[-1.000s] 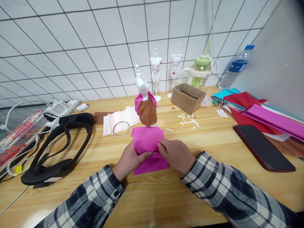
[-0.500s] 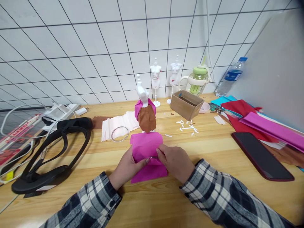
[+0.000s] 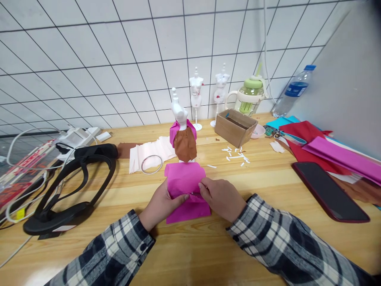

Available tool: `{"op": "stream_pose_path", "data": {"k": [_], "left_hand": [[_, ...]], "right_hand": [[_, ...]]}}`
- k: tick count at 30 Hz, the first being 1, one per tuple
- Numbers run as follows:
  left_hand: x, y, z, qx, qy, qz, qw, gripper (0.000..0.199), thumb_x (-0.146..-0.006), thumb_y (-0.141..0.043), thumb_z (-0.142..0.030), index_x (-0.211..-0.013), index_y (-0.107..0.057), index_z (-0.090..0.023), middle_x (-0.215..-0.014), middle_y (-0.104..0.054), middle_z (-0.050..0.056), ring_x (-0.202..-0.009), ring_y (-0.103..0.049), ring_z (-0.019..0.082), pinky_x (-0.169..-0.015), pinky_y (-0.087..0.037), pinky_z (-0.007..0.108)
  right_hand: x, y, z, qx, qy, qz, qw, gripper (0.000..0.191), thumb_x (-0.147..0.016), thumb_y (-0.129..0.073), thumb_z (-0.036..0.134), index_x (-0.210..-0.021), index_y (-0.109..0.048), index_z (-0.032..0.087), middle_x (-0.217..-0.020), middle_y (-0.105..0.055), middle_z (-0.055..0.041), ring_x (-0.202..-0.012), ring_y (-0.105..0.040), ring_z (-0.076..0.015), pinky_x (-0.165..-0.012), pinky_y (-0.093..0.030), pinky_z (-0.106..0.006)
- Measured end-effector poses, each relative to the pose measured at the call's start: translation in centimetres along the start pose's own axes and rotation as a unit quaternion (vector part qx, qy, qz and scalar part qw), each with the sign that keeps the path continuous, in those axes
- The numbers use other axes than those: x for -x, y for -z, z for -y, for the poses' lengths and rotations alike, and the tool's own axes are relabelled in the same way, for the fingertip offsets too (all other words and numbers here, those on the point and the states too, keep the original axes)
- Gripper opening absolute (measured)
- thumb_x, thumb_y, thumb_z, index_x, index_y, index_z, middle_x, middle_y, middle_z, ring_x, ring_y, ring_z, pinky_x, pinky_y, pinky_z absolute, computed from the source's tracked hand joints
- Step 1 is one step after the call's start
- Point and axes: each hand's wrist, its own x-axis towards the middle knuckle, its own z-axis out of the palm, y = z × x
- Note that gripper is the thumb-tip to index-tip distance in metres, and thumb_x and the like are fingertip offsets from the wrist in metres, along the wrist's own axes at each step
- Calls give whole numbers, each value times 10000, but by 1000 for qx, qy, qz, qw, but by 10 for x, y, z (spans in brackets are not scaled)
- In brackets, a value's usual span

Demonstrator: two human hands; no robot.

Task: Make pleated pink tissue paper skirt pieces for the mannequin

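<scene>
A folded magenta sheet (image 3: 186,176) lies between my hands near the middle of the table. My left hand (image 3: 160,202) grips its left side, thumb on top. My right hand (image 3: 222,196) is closed at its right edge, pinching a small thin metal tool (image 3: 195,194) that lies across the fold; most of the tool is hidden. Just behind the sheet stands a small white mannequin (image 3: 179,113) dressed in a brown skirt (image 3: 185,145) with magenta material around its back. Pale pink fabric (image 3: 154,153) with a metal ring (image 3: 151,164) on it lies to the left.
Behind are two bare mannequins (image 3: 196,93), a cardboard box (image 3: 235,129), a green-lidded jug (image 3: 250,95) and a bottle (image 3: 293,95). White scraps (image 3: 236,155) lie mid-right. A phone (image 3: 330,192) and red fabric (image 3: 306,139) are right; a black strap frame (image 3: 71,190) and cables are left.
The view has shifted slightly, so the table and its objects sit a little differently in the picture. Both hands keep their hold, with only a small movement at the fold.
</scene>
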Motion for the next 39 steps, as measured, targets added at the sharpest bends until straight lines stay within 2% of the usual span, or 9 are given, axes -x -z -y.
{"op": "stream_pose_path", "data": {"k": [6, 17, 22, 27, 31, 34, 39], "left_hand": [[1, -2, -5, -29, -4, -35, 999, 470, -712, -747, -358, -1113, -592, -167, -1070, -726, 66, -963, -667, 256, -870, -526, 378], [2, -5, -4, -1, -17, -14, 1000, 482, -720, -742, -366, -1126, -579, -162, -1072, -722, 64, -952, -674, 246, -861, -535, 356], [2, -7, -4, -11, -20, -21, 1000, 437, -722, -728, -314, -1105, -574, -168, -1052, -720, 45, -934, -671, 230, -840, -535, 330], [3, -8, -2, -18, -12, -22, 1000, 441, -728, -734, -347, -1101, -579, -171, -1042, -722, 43, -928, -667, 228, -844, -526, 330], [4, -6, 1, -22, -16, -13, 1000, 481, -729, -748, -361, -1130, -573, -162, -1086, -707, 67, -966, -655, 243, -873, -515, 351], [5, -4, 1, 6, -33, 4, 999, 495, -780, -712, -369, -1197, -543, -163, -1167, -678, 84, -1016, -643, 246, -909, -505, 363], [5, -4, 0, 25, -35, -13, 999, 536, -803, -687, -352, -1262, -503, -145, -1194, -657, 101, -1049, -628, 253, -933, -492, 370]], "right_hand": [[2, -1, 5, -10, 13, 4, 1000, 320, -1014, -315, 350, -935, -592, 211, -811, -723, -48, -731, -669, -188, -581, -282, -290], [2, -4, 11, -34, 18, 4, 999, 337, -1019, -308, 388, -940, -582, 209, -820, -719, -46, -752, -675, -189, -585, -303, -290], [2, -5, 13, -30, 17, -6, 999, 335, -1019, -303, 387, -944, -580, 214, -813, -719, -38, -737, -675, -192, -572, -299, -290], [2, -5, 14, -17, 17, -6, 1000, 336, -1021, -295, 364, -938, -583, 212, -807, -727, -40, -720, -675, -190, -553, -273, -291], [2, -5, 12, -8, 6, -13, 1000, 330, -1019, -307, 363, -931, -587, 212, -797, -726, -44, -704, -670, -186, -544, -245, -290], [1, -5, 8, -8, 0, -21, 1000, 333, -1020, -305, 373, -921, -581, 214, -766, -715, -39, -686, -660, -178, -546, -231, -290], [1, -8, 4, -14, 5, -33, 999, 332, -1019, -299, 374, -912, -570, 215, -764, -712, -38, -682, -651, -174, -553, -222, -294]]}}
